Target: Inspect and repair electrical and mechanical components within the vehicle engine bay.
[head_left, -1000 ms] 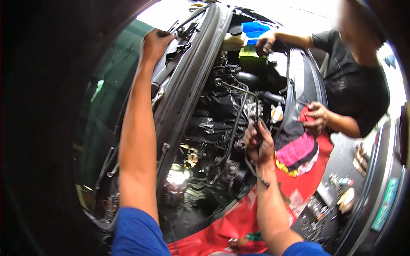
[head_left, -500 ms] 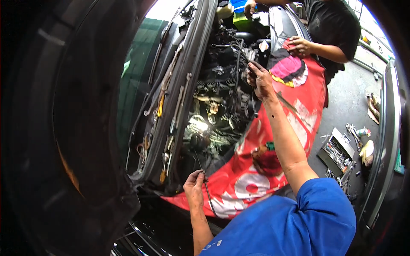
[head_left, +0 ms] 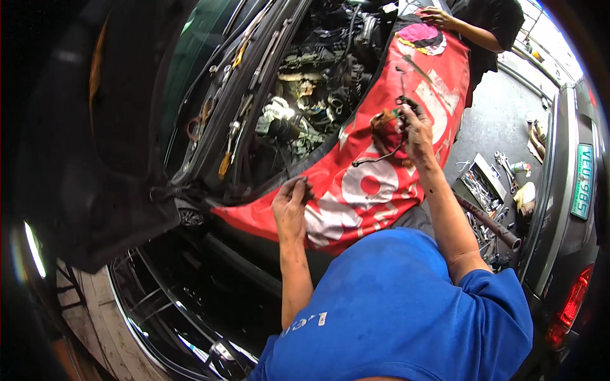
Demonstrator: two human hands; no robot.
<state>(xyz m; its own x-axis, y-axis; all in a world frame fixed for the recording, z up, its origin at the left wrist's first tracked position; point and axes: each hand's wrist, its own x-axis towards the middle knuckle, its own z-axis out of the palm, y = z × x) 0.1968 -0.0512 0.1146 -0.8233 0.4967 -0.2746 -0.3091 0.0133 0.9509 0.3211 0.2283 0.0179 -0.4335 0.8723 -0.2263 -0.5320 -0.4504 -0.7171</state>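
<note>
My right hand (head_left: 417, 132) grips a thin bent metal pipe (head_left: 373, 159) with fittings, held above the red fender cover (head_left: 251, 219). A brown stained rag or object with some green (head_left: 386, 127) shows behind that hand. My left hand (head_left: 289, 206) is lower left over the cover's edge, fingers curled and pressed together; what they hold, if anything, is hidden. The open engine bay (head_left: 308, 79) lies beyond my hands, with hoses and metal parts.
Wrenches and screwdrivers (head_left: 232, 140) lie along the windshield edge. A co-worker's hand (head_left: 437, 18) rests near a pink, black and yellow patch at top right. A toolbox (head_left: 486, 184), loose tools and a pipe (head_left: 489, 222) are on the floor beside another vehicle (head_left: 565, 178).
My left hand has come down from the windshield side. My right hand has drawn the pipe back from the engine bay over the red cover. The view has tilted toward my body.
</note>
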